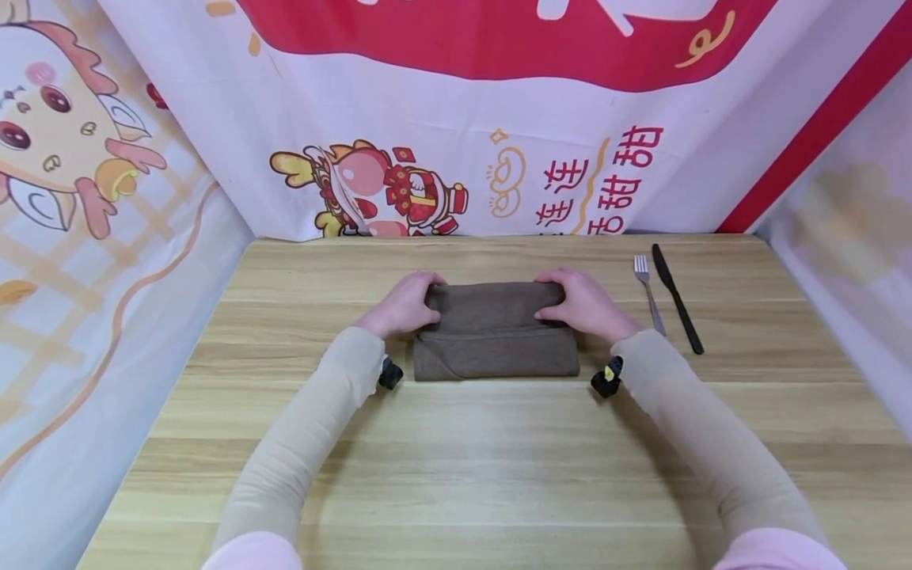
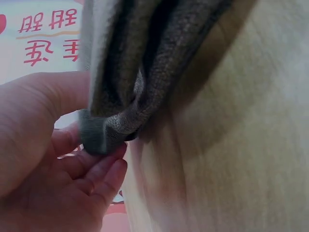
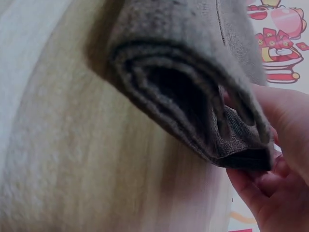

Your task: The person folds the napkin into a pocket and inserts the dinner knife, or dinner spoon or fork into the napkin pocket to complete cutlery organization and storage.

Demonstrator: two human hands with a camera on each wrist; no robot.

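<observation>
A brown cloth [image 1: 496, 354], folded into layers, lies across the far middle of the table. Its far part is lifted a little between both hands, while the near part forms a flat, thick band. At the left end, my left hand [image 1: 408, 305] pinches the far part, thumb on the near side. My right hand [image 1: 583, 304] pinches the opposite end the same way. Several stacked layers of the cloth [image 2: 145, 72] hang past the left thumb in the left wrist view. The right wrist view shows the rolled, open end of the cloth [image 3: 169, 38] beside the right fingers.
A fork [image 1: 647, 293] and a black knife [image 1: 677, 298] lie to the right, beyond the right wrist. Printed fabric [image 1: 456, 111] hangs behind the wooden table [image 1: 492, 467] and along both sides. A small black device sits on each wrist.
</observation>
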